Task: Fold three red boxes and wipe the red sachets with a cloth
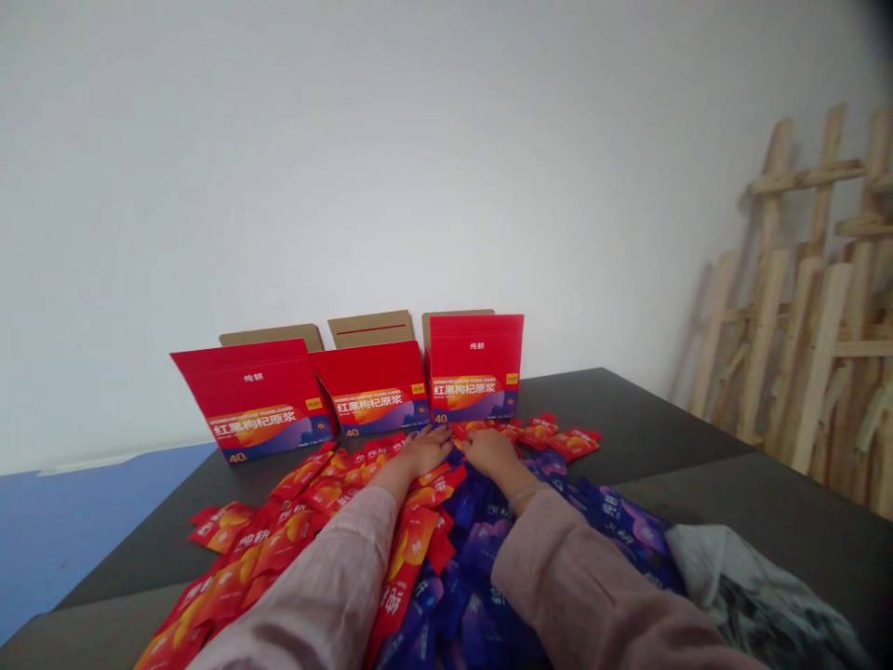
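In the head view, my only feed, I am watching both hands working at the far end of the sachet pile, just in front of the boxes. I am judging the step in hand to be arranging or picking at sachets there; the next move, I am thinking, is calling for a careful pinch on one packet's edge without dragging its neighbours along. My left hand (425, 450) is resting palm-down on the pile, its fingers stretching forward, loose and slightly parted, with nothing visibly clasped. My right hand (491, 454) is lying just beside it, fingers bending inward over the packets; whether they are pinching one, I am unable to tell. The red-orange sachets (411, 542) are lying mostly on the left, some before the right box (476, 372); the blue-purple sachets (481, 549) are spreading between and beyond the forearms. The left box (255, 395) and middle box (377, 391) are standing open alongside it on the black table (662, 428)
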### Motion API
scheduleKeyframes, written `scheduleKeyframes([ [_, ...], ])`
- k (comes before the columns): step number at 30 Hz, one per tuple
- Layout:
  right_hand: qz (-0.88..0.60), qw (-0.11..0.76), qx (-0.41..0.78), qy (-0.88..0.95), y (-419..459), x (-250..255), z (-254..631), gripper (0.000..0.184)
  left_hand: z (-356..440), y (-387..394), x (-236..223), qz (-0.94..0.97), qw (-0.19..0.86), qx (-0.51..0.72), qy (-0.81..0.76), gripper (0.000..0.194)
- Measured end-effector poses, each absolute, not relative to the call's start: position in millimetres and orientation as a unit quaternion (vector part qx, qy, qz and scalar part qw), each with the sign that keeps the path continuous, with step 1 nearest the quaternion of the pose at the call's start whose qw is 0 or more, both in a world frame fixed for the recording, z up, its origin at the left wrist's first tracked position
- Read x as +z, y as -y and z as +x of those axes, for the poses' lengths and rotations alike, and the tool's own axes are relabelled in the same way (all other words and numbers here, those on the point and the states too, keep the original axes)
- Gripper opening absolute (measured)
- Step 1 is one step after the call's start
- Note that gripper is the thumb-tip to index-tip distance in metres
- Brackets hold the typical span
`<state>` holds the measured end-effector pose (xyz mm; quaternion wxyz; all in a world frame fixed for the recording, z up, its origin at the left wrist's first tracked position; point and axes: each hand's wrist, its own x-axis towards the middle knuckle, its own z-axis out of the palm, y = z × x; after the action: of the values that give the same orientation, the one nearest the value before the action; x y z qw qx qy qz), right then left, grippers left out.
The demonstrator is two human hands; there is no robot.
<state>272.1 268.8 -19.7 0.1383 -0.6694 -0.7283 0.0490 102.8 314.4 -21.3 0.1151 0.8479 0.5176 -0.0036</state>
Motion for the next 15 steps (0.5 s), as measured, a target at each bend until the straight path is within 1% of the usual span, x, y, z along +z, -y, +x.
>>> scheduleKeyframes([
  [2,-0.672,0.146,0.049,0.724,-269,-22,272,0.046,104,-316,-22,0.848,0.118,-0.017,-0.516,0.057],
  [5,-0.667,0.145,0.057,0.729,-271,-26,272,0.06,104,-315,-22,0.85,0.121,-0.03,-0.511,0.058],
  [6,-0.661,0.137,0.066,0.735,-271,-27,272,0.062,104,-314,-22,0.852,0.122,-0.033,-0.509,0.059],
  [10,-0.639,0.092,0.115,0.755,-273,-30,272,0.061,102,-310,-26,0.857,0.123,-0.038,-0.499,0.06],
  [15,-0.642,0.059,0.15,0.75,-264,-24,272,0.067,96,-303,-32,0.881,0.124,-0.026,-0.456,0.059],
])
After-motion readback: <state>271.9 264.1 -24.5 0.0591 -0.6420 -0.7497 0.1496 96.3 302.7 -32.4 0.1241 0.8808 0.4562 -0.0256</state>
